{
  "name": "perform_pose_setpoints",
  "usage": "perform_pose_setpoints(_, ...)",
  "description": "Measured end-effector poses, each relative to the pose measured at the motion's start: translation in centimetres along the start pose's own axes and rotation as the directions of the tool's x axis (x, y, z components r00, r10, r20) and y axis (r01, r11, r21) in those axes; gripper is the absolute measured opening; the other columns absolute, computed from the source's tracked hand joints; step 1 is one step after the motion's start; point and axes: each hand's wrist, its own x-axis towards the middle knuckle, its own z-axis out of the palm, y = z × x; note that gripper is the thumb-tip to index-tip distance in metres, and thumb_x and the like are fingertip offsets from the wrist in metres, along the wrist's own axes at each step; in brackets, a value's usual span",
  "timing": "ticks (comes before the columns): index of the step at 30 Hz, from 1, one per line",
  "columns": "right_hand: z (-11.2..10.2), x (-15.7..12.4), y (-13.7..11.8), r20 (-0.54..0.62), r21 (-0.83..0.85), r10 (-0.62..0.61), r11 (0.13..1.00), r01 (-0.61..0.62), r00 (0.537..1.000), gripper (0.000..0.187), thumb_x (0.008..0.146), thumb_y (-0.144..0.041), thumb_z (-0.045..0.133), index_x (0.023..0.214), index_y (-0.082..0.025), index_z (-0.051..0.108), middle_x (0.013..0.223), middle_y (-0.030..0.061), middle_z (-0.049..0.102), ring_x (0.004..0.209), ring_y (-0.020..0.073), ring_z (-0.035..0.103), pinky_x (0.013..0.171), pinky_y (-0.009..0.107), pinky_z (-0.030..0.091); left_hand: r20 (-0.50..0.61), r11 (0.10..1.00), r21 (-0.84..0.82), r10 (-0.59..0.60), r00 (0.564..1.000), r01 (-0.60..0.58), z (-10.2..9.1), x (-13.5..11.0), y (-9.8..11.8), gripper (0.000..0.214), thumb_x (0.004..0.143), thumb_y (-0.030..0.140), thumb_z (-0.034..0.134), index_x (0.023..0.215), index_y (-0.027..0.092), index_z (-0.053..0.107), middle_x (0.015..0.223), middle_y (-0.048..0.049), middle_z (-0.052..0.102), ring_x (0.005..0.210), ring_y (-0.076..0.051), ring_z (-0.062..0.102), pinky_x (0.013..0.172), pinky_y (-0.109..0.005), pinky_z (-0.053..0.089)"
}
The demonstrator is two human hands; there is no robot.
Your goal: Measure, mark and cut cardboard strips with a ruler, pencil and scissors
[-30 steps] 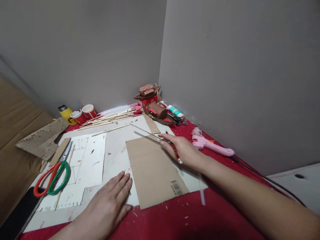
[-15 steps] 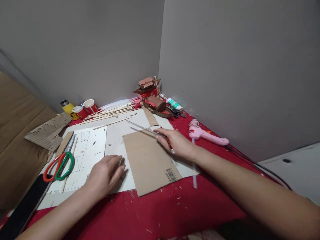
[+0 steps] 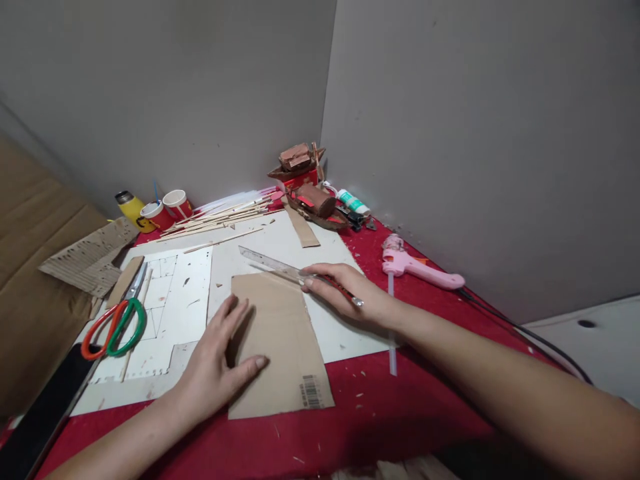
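Observation:
A rectangular piece of brown cardboard with a printed barcode lies in front of me, partly on white board and partly on the red cloth. My left hand rests at its left edge, thumb and fingers spread, the thumb on the cardboard. Just beyond the far right corner, my right hand is closed around a clear ruler and a red-and-black pencil. The ruler points left above the cardboard's far edge. The pencil's silver end sticks out by the wrist; its tip is hard to make out.
Orange-and-green scissors lie on a paper with drawn lines at left, beside a black phone-like slab. Thin wooden sticks, paper cups and brown model boats stand behind. A pink glue gun with its cord is at right.
The cardboard has shifted left and turned straighter towards me. My left hand has spread its fingers and moved onto its edge. The ruler in my right hand shows its broad face more.

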Motion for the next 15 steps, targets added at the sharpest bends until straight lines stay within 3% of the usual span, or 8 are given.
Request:
perform_pose_setpoints(2,0.5,-0.1,0.5,-0.001,0.1,0.054,0.993,-0.054,0.999,0.028,0.096,-0.033,0.051,0.105,-0.015,0.072,0.095,0.0092,0.077,0.083,0.0216,0.069,0.075,0.031,0.051,-0.105,0.926,-0.344,-0.206,0.973,0.159,0.1,0.3,0.8,0.073,0.085,0.042,0.069,0.149,0.023,0.039,0.159,-0.0158,0.035,0.145,-0.033,0.033,0.115,-0.053,0.033)
perform_pose_setpoints(4,1.2,-0.1,1.0,0.024,0.259,0.164,0.952,-0.165,0.986,0.031,0.096,-0.037,0.052,0.108,-0.015,0.07,0.093,0.0082,0.077,0.059,0.0148,0.062,0.055,0.026,0.047,-0.104,0.726,-0.646,-0.392,0.914,0.238,0.0,1.1,2.0,0.073,0.081,0.036,0.073,0.146,0.023,0.041,0.153,-0.0151,0.044,0.135,-0.032,0.048,0.105,-0.046,0.046)
perform_pose_setpoints(7,2.2,-0.2,1.5,0.071,0.475,0.299,0.828,-0.296,0.951,0.037,0.092,-0.044,0.057,0.114,-0.015,0.068,0.093,0.0089,0.077,0.041,0.0077,0.045,0.037,0.022,0.033,-0.015,0.44,-0.857,-0.54,0.842,0.267,-0.5,2.5,3.6,0.076,0.072,0.021,0.075,0.141,0.026,0.045,0.137,-0.0126,0.06,0.106,-0.028,0.068,0.082,-0.037,0.057)
perform_pose_setpoints(9,2.4,-0.1,1.4,0.052,0.544,0.329,0.782,-0.303,0.943,0.038,0.091,-0.045,0.06,0.115,-0.015,0.066,0.095,0.0096,0.076,0.043,0.0071,0.045,0.037,0.02,0.033,0.097,0.3,-0.898,-0.577,0.811,0.322,-0.9,3.4,4.3,0.069,0.068,0.014,0.073,0.133,0.023,0.052,0.115,-0.0104,0.07,0.085,-0.024,0.071,0.069,-0.034,0.057)
perform_pose_setpoints(12,1.9,0.1,0.5,-0.038,0.586,0.368,0.761,-0.277,0.929,0.039,0.091,-0.044,0.058,0.118,-0.017,0.063,0.101,0.0101,0.075,0.047,0.0066,0.044,0.038,0.018,0.034,0.182,0.215,-0.902,-0.599,0.78,0.375,-1.8,4.5,4.6,0.041,0.064,0.013,0.069,0.105,0.017,0.064,0.089,-0.0068,0.072,0.065,-0.02,0.068,0.06,-0.032,0.055)
perform_pose_setpoints(15,0.9,0.5,-0.5,-0.135,0.63,0.397,0.741,-0.23,0.908,0.04,0.087,-0.045,0.061,0.116,-0.018,0.064,0.1,0.0093,0.075,0.048,0.0062,0.042,0.04,0.018,0.033,0.11,0.252,-0.906,-0.638,0.762,0.341,-3.2,5.4,4.5,0.024,0.062,0.015,0.067,0.086,0.015,0.065,0.075,-0.0051,0.07,0.058,-0.02,0.066,0.055,-0.031,0.054)
